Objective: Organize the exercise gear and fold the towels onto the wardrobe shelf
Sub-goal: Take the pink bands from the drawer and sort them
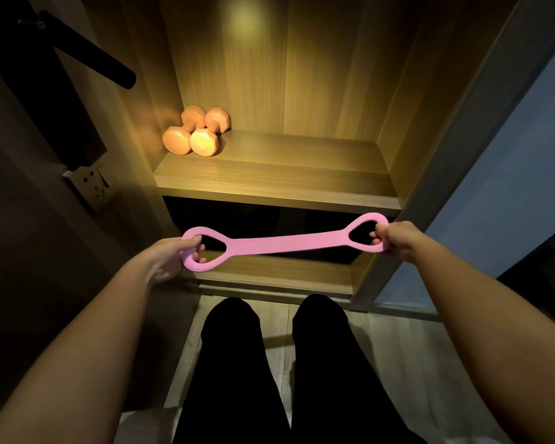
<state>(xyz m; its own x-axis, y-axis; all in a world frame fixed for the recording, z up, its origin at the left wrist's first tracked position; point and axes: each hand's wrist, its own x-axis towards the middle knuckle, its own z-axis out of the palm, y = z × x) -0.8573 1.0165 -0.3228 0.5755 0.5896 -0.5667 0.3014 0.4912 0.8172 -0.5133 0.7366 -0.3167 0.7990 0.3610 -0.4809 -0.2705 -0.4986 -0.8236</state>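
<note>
Standing before a lit wooden wardrobe, a person in black trousers [269, 363] holds a pink figure-eight rubber resistance band [285, 243] stretched across the front of the lower compartment. Far left: a black lever door handle [90, 49] and, below it, a pale wall socket plate [92, 184]. At the left rear of the wooden wardrobe shelf [285, 174], two orange hexagonal-headed dumbbells [194, 131] lie side by side, touching. Left hand [170, 254]: fingers [194, 241] curled round the band's left loop. Centre: the flat strap spans between the hands, below the shelf's front edge and well apart from the dumbbells. Right hand [398, 238]: fingers [376, 235] hooked through the right loop, gripping it.
</note>
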